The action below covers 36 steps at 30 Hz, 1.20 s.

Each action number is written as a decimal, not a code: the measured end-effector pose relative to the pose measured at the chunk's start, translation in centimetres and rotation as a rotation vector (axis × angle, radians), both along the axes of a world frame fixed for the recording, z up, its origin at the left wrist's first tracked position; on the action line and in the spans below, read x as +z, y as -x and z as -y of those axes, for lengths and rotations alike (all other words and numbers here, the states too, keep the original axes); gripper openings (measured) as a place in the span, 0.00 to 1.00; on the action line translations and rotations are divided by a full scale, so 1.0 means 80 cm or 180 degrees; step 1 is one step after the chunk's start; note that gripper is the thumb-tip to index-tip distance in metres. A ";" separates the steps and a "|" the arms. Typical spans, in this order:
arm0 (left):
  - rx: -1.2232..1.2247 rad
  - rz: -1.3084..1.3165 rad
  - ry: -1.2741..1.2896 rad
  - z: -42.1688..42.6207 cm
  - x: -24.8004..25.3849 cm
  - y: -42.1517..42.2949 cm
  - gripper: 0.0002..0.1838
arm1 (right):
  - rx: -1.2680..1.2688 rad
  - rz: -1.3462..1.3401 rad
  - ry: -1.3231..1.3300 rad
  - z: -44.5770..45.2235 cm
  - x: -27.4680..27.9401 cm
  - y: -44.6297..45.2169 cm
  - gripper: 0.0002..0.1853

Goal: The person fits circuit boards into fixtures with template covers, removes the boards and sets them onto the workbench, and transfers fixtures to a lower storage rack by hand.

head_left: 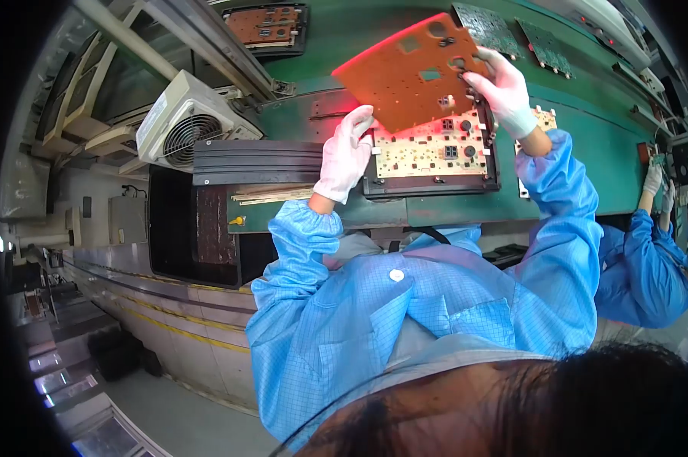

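Note:
An orange-brown plate with several cutouts is tilted above a black frame. My right hand, in a white glove, grips the plate's right edge between thumb and fingers. Inside the frame lies a pale circuit board with dark components, its upper part covered by the plate. My left hand, also gloved, is at the frame's left side, near the plate's lower left corner. Its fingers are bent close together, and whether they hold anything is hidden.
A white fan unit and black bars stand left. Green circuit boards lie at the back, beside another black tray. A black bin is lower left. A co-worker's gloved hand shows far right.

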<state>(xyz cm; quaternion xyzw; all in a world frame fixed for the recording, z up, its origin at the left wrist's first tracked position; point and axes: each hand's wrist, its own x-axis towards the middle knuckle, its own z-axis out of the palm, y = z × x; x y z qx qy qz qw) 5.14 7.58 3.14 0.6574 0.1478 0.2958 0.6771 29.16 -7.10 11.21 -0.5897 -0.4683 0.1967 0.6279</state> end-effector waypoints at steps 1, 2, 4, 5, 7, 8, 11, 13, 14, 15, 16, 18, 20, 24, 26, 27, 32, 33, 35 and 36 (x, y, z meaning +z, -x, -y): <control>0.0232 -0.0633 -0.1169 -0.001 0.007 0.001 0.25 | 0.0077 0.0378 -0.0130 -0.018 0.011 0.006 0.22; 0.0494 -0.1290 -0.2325 -0.001 0.013 0.003 0.25 | 0.0169 0.0757 -0.0273 -0.038 0.022 0.015 0.21; 0.0568 -0.1400 -0.3409 0.000 -0.002 0.008 0.17 | -0.0005 0.1764 -0.0054 -0.072 0.052 0.049 0.18; 0.0681 -0.1462 -0.3636 0.003 -0.007 0.010 0.16 | 0.0063 0.2148 -0.0305 -0.097 0.053 0.059 0.19; 0.0890 -0.1535 -0.3454 0.001 -0.036 -0.001 0.13 | 0.0215 0.2748 -0.0694 -0.151 0.043 0.073 0.20; 0.0971 -0.1515 -0.3049 -0.004 -0.053 -0.008 0.13 | 0.0257 0.2949 -0.0724 -0.175 0.041 0.083 0.19; 0.1027 -0.1376 -0.3354 0.007 -0.017 -0.007 0.11 | 0.0589 0.2908 -0.0477 -0.238 0.030 0.107 0.16; 0.0986 -0.1374 -0.3309 0.010 0.002 0.000 0.09 | 0.0812 0.2884 -0.0244 -0.273 0.022 0.115 0.16; 0.0936 -0.1442 -0.3095 0.012 0.010 0.000 0.08 | 0.0897 0.2977 -0.0243 -0.291 0.017 0.115 0.16; 0.0892 -0.1466 -0.3051 0.011 0.012 0.000 0.07 | 0.0927 0.2997 -0.0286 -0.302 0.015 0.117 0.16; 0.0840 -0.1490 -0.3008 0.011 0.014 0.000 0.07 | 0.0944 0.3101 -0.0201 -0.312 0.012 0.118 0.16; 0.0954 -0.1432 -0.3031 0.013 0.019 -0.001 0.06 | 0.0948 0.3215 -0.0154 -0.323 0.021 0.119 0.17; 0.0837 -0.1321 -0.2992 0.011 0.023 -0.002 0.07 | 0.0901 0.3300 0.0112 -0.327 0.028 0.112 0.19; 0.0462 -0.1348 -0.2822 0.011 0.034 -0.002 0.09 | 0.0314 0.3247 -0.0470 -0.309 0.041 0.098 0.21; 0.0159 -0.1374 -0.1610 0.004 0.017 -0.014 0.10 | 0.0272 0.3195 -0.0495 -0.286 0.047 0.086 0.21; 0.0247 -0.0963 -0.1241 0.009 0.015 -0.019 0.09 | 0.0233 0.3235 -0.0624 -0.274 0.049 0.078 0.21; 0.1135 -0.1003 -0.0351 -0.006 0.052 -0.041 0.09 | 0.0057 0.2630 -0.0002 -0.167 0.067 0.036 0.20; 0.1637 -0.0988 -0.0711 -0.027 0.046 -0.052 0.09 | -0.0147 0.2535 -0.0144 -0.146 0.065 0.027 0.21; 0.1813 -0.0747 -0.0435 -0.060 0.065 -0.053 0.08 | -0.0825 0.2335 -0.0258 -0.102 0.057 0.013 0.23; 0.1877 -0.0385 -0.0601 -0.093 0.049 -0.057 0.08 | -0.1134 0.2343 -0.0364 -0.082 0.055 0.009 0.28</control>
